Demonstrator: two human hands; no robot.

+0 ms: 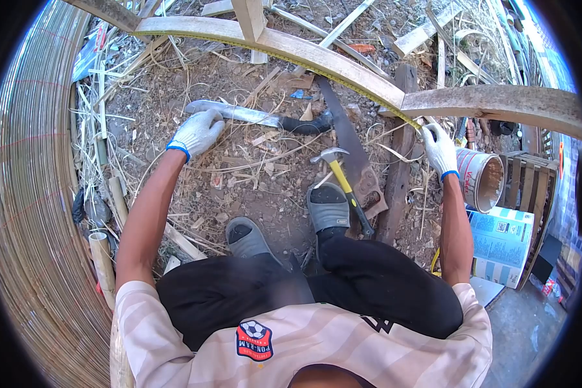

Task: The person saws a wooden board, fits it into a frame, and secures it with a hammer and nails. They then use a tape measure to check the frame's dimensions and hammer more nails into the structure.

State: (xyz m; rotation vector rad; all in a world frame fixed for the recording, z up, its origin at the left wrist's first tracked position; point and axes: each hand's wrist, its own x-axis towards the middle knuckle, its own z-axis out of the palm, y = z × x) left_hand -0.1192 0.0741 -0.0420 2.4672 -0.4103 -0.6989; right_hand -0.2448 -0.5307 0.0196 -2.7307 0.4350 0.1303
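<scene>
Gloved left hand (197,132) lies open-fingered on the machete (239,114) blade on the ground, steadying it within reach, while the gloved right hand (440,150) pinches the yellow tape measure (343,77), stretching it taut along the curved wooden beam (284,45), hammer (344,184) by the feet.

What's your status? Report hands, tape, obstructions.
Left hand down on the machete blade, grip unclear. Right hand pinching the yellow tape measure stretched along the curved wooden piece. Hammer and handsaw lie by the feet.
</scene>
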